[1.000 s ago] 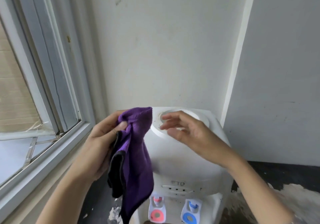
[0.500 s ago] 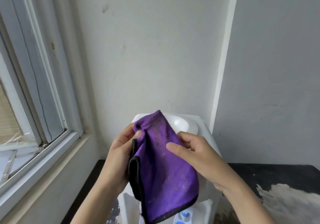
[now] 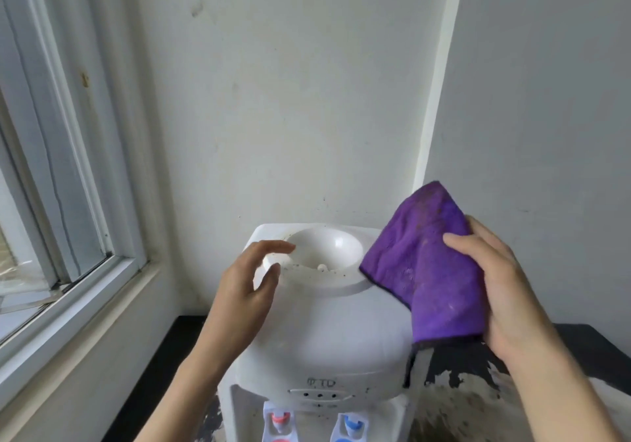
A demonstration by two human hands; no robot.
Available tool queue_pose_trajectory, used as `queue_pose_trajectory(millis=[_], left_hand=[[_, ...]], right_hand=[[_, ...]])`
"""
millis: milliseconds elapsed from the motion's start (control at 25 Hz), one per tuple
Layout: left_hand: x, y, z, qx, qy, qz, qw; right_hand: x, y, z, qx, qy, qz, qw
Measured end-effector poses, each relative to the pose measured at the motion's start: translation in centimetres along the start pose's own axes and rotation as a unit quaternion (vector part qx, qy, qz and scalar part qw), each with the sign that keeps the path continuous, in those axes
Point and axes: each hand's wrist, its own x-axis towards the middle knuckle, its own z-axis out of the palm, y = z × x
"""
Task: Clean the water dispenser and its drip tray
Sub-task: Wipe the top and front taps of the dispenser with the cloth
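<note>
A white water dispenser [image 3: 324, 332] stands against the wall, without a bottle. Its round top well [image 3: 324, 253] is speckled with dark dirt. A red tap [image 3: 280, 419] and a blue tap [image 3: 350, 423] show at the bottom edge; the drip tray is out of view. My right hand [image 3: 495, 291] grips a folded purple cloth [image 3: 426, 270] with a black hem, held just right of the well. My left hand [image 3: 246, 291] hovers at the well's left rim, fingers relaxed and holding nothing.
A window frame and sill [image 3: 68, 270] run along the left. The dispenser sits on a dark, worn counter [image 3: 478, 373] in a corner, with a white wall [image 3: 290, 100] behind and another wall [image 3: 546, 117] to the right.
The cloth has passed from both hands to my right hand alone and moved right of the dispenser. My left hand let go and now hovers over the top's left rim.
</note>
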Motion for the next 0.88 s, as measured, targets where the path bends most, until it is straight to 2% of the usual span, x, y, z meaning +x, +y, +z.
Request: queue_pose_trajectory(millis=[120, 200, 280, 400, 480, 640, 800, 880], left_hand=[[1.4, -1.6, 0.1, 0.134, 0.033, -0.020, 0.990], [1.8, -2.6, 0.2, 0.217, 0.047, -0.049, 0.974], [1.8, -3.3, 0.2, 0.250, 0.060, -0.081, 0.963], [1.7, -3.7, 0.4, 0.233, 0.074, -0.112, 0.963], [1.8, -3.8, 0.4, 0.211, 0.076, -0.123, 0.967], [1.9, -3.9, 0.3, 0.159, 0.080, -0.120, 0.977], [1.7, -3.8, 0.3, 0.118, 0.100, -0.100, 0.983], [1.6, -3.9, 0.4, 0.106, 0.105, -0.098, 0.984]], right_hand=[[3.7, 2.0, 1.1, -0.159, 0.050, -0.022, 0.986], [6.2, 4.0, 1.9, -0.272, 0.023, -0.026, 0.962], [8.2, 5.8, 2.7, -0.411, -0.023, -0.023, 0.911], [9.7, 6.6, 4.0, -0.587, -0.100, 0.027, 0.803], [10.5, 6.4, 4.8, -0.614, -0.133, 0.062, 0.776], [12.1, 6.2, 6.4, -0.639, -0.169, 0.066, 0.747], [13.2, 7.1, 8.1, -0.661, -0.226, 0.001, 0.716], [13.3, 7.2, 8.4, -0.652, -0.259, -0.028, 0.712]])
